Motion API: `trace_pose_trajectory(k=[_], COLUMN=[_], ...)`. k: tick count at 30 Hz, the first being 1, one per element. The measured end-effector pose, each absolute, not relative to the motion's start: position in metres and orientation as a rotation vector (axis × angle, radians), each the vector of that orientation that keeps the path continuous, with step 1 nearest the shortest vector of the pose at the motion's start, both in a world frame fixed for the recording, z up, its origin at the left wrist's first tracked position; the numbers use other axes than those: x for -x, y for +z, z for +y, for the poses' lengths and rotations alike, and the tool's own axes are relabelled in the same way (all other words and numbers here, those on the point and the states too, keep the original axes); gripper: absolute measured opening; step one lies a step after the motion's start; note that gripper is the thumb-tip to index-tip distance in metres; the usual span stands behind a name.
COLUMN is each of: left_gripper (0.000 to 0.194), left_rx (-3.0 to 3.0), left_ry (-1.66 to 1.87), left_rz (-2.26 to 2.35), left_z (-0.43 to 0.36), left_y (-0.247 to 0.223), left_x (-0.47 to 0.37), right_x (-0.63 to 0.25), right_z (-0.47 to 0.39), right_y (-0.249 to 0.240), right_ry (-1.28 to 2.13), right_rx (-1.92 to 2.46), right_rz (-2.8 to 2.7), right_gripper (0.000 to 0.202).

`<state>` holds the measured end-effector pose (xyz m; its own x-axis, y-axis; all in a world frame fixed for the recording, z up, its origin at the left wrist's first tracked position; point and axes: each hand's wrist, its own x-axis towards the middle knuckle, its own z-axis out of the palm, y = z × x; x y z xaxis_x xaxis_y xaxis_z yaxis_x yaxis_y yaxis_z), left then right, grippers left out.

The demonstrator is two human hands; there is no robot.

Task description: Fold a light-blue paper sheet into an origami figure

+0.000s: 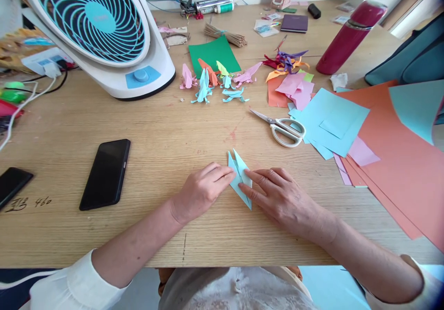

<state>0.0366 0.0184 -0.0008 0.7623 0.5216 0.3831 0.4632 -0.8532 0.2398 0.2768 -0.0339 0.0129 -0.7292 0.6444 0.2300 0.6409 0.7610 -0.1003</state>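
A small piece of light-blue folded paper lies on the table in front of me, with two narrow points at its far end and one point toward me. My left hand pinches its left edge, fingers drawn together. From the other side, my right hand holds the right edge, its fingertips pressed on the paper and the thumb lower down near the centre crease. Beyond the hands, to the right, lie scissors with white handles, their blades pointing away to the left.
Several folded paper figures stand near a green sheet. Blue sheets and large orange sheets cover the right side. A fan and a black phone are at left. A red flask stands back right.
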Motion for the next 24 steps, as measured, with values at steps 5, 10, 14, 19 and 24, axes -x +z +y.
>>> trace_pose_trajectory(k=[5,10,14,19,24], left_gripper=[0.038,0.041,0.045,0.048,0.052], left_rx=[-3.004,-3.062,-3.055,-3.035,-3.043], left_ry=[0.562,0.441,0.344,0.243,0.161], left_rz=[0.674,0.651,0.641,0.63,0.627], left_z=[0.015,0.014,0.014,0.017,0.019], left_y=[-0.001,-0.003,-0.001,-0.002,-0.003], left_x=[-0.027,-0.022,-0.02,-0.014,-0.012], right_x=[-0.277,-0.279,-0.279,-0.278,-0.278], right_z=[-0.034,-0.034,-0.034,-0.033,-0.033], right_y=[0.013,0.009,0.007,0.009,0.009], right_ry=[0.048,0.063,0.044,-0.006,-0.026], right_rx=[1.005,1.052,1.045,1.038,1.026], right_rz=[-2.686,-2.683,-2.684,-2.702,-2.707], right_gripper=[0.035,0.038,0.039,0.035,0.034])
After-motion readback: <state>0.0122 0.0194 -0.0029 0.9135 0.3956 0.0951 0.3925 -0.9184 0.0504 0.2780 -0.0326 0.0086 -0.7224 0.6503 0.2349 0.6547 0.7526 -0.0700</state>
